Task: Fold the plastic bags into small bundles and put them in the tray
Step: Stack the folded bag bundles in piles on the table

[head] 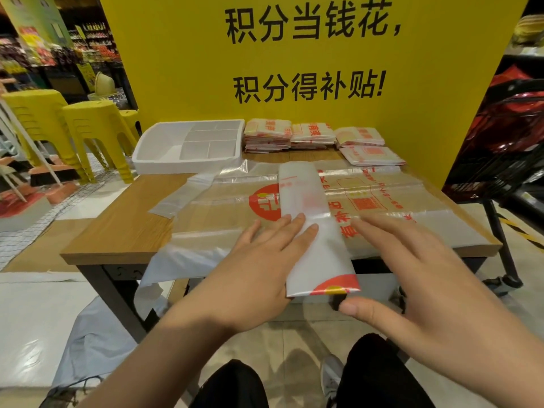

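A white divided tray (153, 160) sits at 11 o'clock on the wooden table (123, 225). It has one long compartment on its left and five smaller ones on its right, and only white floor shows in each. Just right of it, from 12 to 1 o'clock along the far edge, four piles of folded bundles (268, 134) stand against the yellow sign (441, 69): three in a row and one nearer, at the right. How many bundles each pile holds cannot be told.

One plastic bag, folded into a long narrow strip (306, 195), runs from the table's middle to 6 o'clock, and its red-printed near end overhangs the table edge. It lies on a flat printed bag (391, 201) spread across the table.

The left hand (259, 269) reaches in palm down. Its fingers (297, 228) are straight and slightly apart, resting on the strip's left side. The right hand (418, 275) is also palm down, with fingers straight and fanned over the flat bag just right of the strip. Its thumb (362, 309) points left beneath the overhanging end; whether it touches cannot be told.

Three yellow stools (94, 125) stand at 9 o'clock.
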Demonstrator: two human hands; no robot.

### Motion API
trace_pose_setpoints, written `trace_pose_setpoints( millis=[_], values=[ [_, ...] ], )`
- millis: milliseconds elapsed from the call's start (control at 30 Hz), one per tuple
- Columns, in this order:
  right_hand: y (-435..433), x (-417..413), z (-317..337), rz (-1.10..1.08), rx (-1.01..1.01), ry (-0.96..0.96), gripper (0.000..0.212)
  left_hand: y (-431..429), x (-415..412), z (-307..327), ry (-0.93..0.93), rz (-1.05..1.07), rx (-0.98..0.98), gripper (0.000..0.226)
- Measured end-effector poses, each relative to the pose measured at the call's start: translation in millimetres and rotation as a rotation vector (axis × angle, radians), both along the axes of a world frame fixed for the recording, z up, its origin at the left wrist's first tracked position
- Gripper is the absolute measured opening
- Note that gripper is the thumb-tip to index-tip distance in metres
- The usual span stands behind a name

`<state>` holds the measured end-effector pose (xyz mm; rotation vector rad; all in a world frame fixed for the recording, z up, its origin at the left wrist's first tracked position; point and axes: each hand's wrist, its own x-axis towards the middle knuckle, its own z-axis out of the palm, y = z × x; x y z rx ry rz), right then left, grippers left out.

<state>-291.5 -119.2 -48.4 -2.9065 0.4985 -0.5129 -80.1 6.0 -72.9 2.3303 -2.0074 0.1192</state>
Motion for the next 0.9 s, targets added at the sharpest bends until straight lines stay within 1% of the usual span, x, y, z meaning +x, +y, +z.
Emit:
trace_pose_setpoints(
  millis=[100,167,233,333,433,567,600,700,767,833,867,900],
  values=[
    [-10,21,-5,0.189,-0.048,0.163,0.09,0,-1,-1,0.0,-0.005,-0.01,0.08],
    [-18,33,-16,0.213,-0.136,0.18,0.087,0,-1,-1,0.003,-0.005,-0.021,0.079],
    [-28,40,-21,0.192,-0.16,0.143,0.082,-1,-1,0,0.015,0.0,-0.02,0.079],
    [-42,45,-25,0.182,-0.104,0.034,0.063,0,2,2,0.063,-0.005,-0.025,0.076],
    [-46,48,-28,0.161,-0.08,-0.021,0.055,-1,7,1,0.115,-0.016,-0.054,0.071],
    [-50,51,-29,0.157,0.027,-0.058,0.049,-1,11,0,0.177,-0.033,-0.07,0.071],
    [-50,53,-26,0.161,0.023,-0.041,0.05,-1,13,2,0.207,-0.035,-0.065,0.073],
    [-53,57,-12,0.193,0.019,0.065,0.061,-5,20,15,0.292,-0.023,-0.025,0.074],
    [-56,60,-2,0.223,0.039,0.126,0.06,-7,25,29,0.354,-0.027,0.016,0.066],
    [-60,62,7,0.255,0.085,0.129,0.055,-8,25,46,0.45,-0.048,0.072,0.053],
    [-63,64,10,0.26,0.106,0.126,0.055,-9,25,51,0.474,-0.051,0.093,0.048],
    [-65,66,12,0.251,0.118,0.129,0.051,-10,25,56,0.453,-0.049,0.109,0.045]
  ],
)
